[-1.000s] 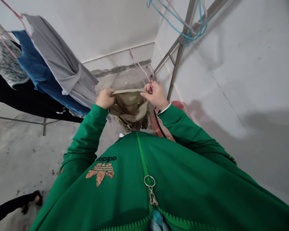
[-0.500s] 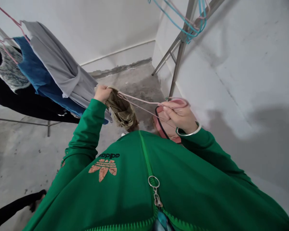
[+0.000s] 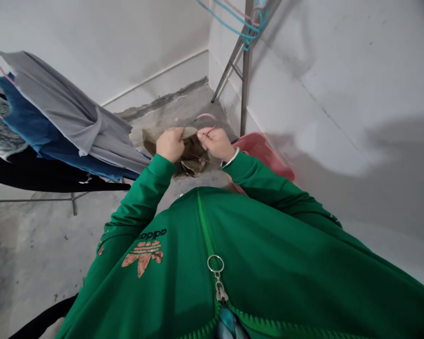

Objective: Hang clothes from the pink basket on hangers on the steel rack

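My left hand (image 3: 170, 144) is closed on the upper edge of a khaki garment (image 3: 195, 165), which hangs in folds below both hands. My right hand (image 3: 217, 142) is closed on a thin pink clothes hanger (image 3: 205, 115), close beside the left at the garment's opening. The hanger's hook curves up past the right fingers, and most of its frame is hidden by the cloth and the hand. Whether the right fingertips also pinch the garment's edge, I cannot tell.
Grey (image 3: 60, 89), blue (image 3: 38, 127) and black clothes hang on a rack at left. A pink basin (image 3: 268, 155) stands behind my right forearm. Blue hangers (image 3: 249, 35) hang on a metal stand (image 3: 246, 89) by the wall at upper right.
My right hand has moved left with the hanger, up to the garment, and the hanger's frame is now mostly inside or behind the cloth. My left hand has shifted slightly right.
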`<state>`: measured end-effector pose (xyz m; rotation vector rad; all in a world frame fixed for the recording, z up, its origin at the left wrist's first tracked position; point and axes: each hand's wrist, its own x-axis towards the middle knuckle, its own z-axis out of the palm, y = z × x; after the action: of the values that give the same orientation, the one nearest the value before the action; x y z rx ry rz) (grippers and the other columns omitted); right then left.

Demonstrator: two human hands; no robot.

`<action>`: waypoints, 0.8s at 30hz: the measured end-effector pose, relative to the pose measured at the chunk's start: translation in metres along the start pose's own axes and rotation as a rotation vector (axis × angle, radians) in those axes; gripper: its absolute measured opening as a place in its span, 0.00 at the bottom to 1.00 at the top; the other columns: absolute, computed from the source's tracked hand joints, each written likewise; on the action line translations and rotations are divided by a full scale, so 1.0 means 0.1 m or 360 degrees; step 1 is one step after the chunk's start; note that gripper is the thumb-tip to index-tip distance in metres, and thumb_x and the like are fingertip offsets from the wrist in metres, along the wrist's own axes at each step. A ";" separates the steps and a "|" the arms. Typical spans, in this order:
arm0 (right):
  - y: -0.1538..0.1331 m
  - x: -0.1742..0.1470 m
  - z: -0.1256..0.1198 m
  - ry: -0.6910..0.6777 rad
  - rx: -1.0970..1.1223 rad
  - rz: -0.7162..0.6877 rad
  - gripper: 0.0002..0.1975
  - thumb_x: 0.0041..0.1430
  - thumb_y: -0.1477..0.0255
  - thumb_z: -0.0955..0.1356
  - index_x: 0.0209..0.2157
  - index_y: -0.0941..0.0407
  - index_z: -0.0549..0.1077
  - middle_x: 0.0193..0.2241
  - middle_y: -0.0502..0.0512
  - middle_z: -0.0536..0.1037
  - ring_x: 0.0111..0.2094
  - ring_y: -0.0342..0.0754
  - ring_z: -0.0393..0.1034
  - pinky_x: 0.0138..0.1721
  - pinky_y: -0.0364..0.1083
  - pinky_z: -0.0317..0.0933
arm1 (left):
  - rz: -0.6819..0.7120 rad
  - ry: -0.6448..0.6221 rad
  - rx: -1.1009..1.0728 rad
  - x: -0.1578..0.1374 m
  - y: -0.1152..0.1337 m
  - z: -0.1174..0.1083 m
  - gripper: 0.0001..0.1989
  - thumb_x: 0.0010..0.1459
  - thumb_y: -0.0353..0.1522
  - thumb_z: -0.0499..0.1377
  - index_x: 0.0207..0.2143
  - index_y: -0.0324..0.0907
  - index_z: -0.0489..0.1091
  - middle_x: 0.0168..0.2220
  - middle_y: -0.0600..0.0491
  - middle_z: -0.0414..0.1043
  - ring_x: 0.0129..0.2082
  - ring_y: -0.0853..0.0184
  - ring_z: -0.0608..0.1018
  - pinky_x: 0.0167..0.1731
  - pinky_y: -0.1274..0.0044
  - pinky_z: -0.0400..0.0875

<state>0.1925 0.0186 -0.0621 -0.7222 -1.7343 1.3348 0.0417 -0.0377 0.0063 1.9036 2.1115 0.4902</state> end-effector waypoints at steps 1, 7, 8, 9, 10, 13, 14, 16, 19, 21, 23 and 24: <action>-0.01 0.03 -0.09 -0.0026 0.0017 -0.0040 0.20 0.58 0.53 0.65 0.25 0.56 0.70 0.15 0.45 0.61 0.21 0.40 0.57 0.30 0.43 0.61 | 0.0014 0.0047 0.0093 -0.01 -0.04 -0.05 0.12 0.51 0.24 0.52 0.36 0.41 0.73 0.39 0.46 0.71 0.46 0.56 0.72 0.47 0.67 0.66; -0.23 0.31 -0.49 -0.0048 -0.0333 -0.0214 0.15 0.58 0.58 0.67 0.28 0.57 0.72 0.22 0.48 0.67 0.29 0.43 0.65 0.39 0.47 0.65 | 0.0130 0.0191 0.0221 0.06 -0.26 -0.21 0.07 0.53 0.26 0.54 0.33 0.41 0.71 0.42 0.44 0.68 0.51 0.54 0.67 0.51 0.66 0.63; -0.29 0.35 -0.52 0.0017 -0.0484 -0.0302 0.13 0.59 0.60 0.67 0.31 0.56 0.72 0.25 0.49 0.69 0.32 0.44 0.66 0.42 0.48 0.64 | 0.0106 0.0152 0.0196 0.08 -0.28 -0.20 0.08 0.53 0.26 0.53 0.33 0.42 0.70 0.41 0.45 0.69 0.50 0.54 0.68 0.50 0.66 0.64; -0.35 0.38 -0.53 0.0122 -0.0647 -0.0421 0.12 0.60 0.62 0.66 0.34 0.56 0.72 0.29 0.51 0.71 0.36 0.46 0.67 0.45 0.49 0.64 | 0.0067 0.0117 0.0164 0.10 -0.30 -0.20 0.08 0.53 0.25 0.53 0.34 0.42 0.70 0.40 0.46 0.70 0.49 0.55 0.70 0.50 0.66 0.64; -0.40 0.38 -0.53 0.0266 -0.0796 -0.0557 0.11 0.61 0.63 0.65 0.38 0.56 0.72 0.34 0.53 0.72 0.40 0.48 0.67 0.48 0.51 0.63 | 0.0023 0.0100 0.0129 0.11 -0.32 -0.19 0.08 0.54 0.26 0.52 0.35 0.42 0.69 0.39 0.46 0.70 0.48 0.55 0.71 0.50 0.66 0.64; -0.41 0.23 -0.44 0.0702 -0.1027 -0.0782 0.11 0.63 0.63 0.63 0.41 0.56 0.68 0.41 0.57 0.70 0.46 0.50 0.64 0.52 0.52 0.60 | -0.0069 0.0179 0.0044 0.10 -0.34 -0.22 0.07 0.56 0.28 0.52 0.36 0.41 0.68 0.38 0.47 0.71 0.47 0.56 0.73 0.49 0.66 0.65; -0.35 0.14 -0.37 0.0725 -0.1048 -0.0732 0.10 0.64 0.63 0.63 0.38 0.55 0.68 0.38 0.57 0.70 0.44 0.50 0.64 0.51 0.52 0.61 | -0.0074 0.0226 0.0024 0.08 -0.34 -0.24 0.07 0.56 0.28 0.52 0.37 0.41 0.68 0.37 0.48 0.72 0.46 0.57 0.74 0.49 0.67 0.65; -0.13 -0.07 -0.18 0.0598 -0.1059 -0.0483 0.10 0.62 0.62 0.63 0.32 0.54 0.66 0.32 0.55 0.68 0.38 0.51 0.64 0.47 0.53 0.62 | -0.0062 0.0313 -0.0009 0.03 -0.32 -0.28 0.07 0.57 0.29 0.53 0.37 0.41 0.68 0.36 0.50 0.72 0.45 0.58 0.74 0.48 0.69 0.66; 0.34 -0.26 0.09 0.0520 -0.0970 -0.0047 0.12 0.53 0.64 0.69 0.36 0.56 0.67 0.39 0.61 0.70 0.44 0.56 0.65 0.50 0.57 0.61 | -0.0033 0.0362 -0.0035 -0.05 -0.25 -0.35 0.06 0.58 0.30 0.52 0.35 0.41 0.68 0.33 0.51 0.71 0.42 0.60 0.75 0.45 0.70 0.67; 0.63 -0.25 0.17 0.0480 -0.0852 0.0202 0.16 0.48 0.69 0.70 0.40 0.57 0.67 0.44 0.63 0.71 0.47 0.57 0.64 0.52 0.57 0.60 | -0.0022 0.0349 -0.0044 -0.10 -0.21 -0.39 0.06 0.58 0.31 0.52 0.33 0.41 0.69 0.31 0.51 0.70 0.40 0.61 0.75 0.44 0.71 0.67; 0.85 -0.15 0.13 0.0379 -0.0652 0.0456 0.13 0.47 0.73 0.67 0.37 0.56 0.68 0.40 0.60 0.73 0.45 0.55 0.66 0.52 0.56 0.61 | -0.0015 0.0332 -0.0050 -0.15 -0.22 -0.43 0.06 0.58 0.32 0.53 0.33 0.41 0.69 0.30 0.52 0.70 0.39 0.62 0.74 0.44 0.72 0.67; 0.92 -0.09 0.07 0.0344 -0.0555 0.0566 0.10 0.46 0.75 0.66 0.34 0.56 0.68 0.37 0.57 0.74 0.43 0.53 0.67 0.51 0.56 0.62 | -0.0018 0.0327 -0.0045 -0.16 -0.25 -0.44 0.06 0.58 0.32 0.53 0.33 0.41 0.69 0.30 0.52 0.70 0.38 0.63 0.74 0.44 0.72 0.67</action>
<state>0.1878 0.0334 -0.1538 -1.3730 -1.7322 1.1343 0.0032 -0.0596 0.0352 1.8966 2.2253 0.7379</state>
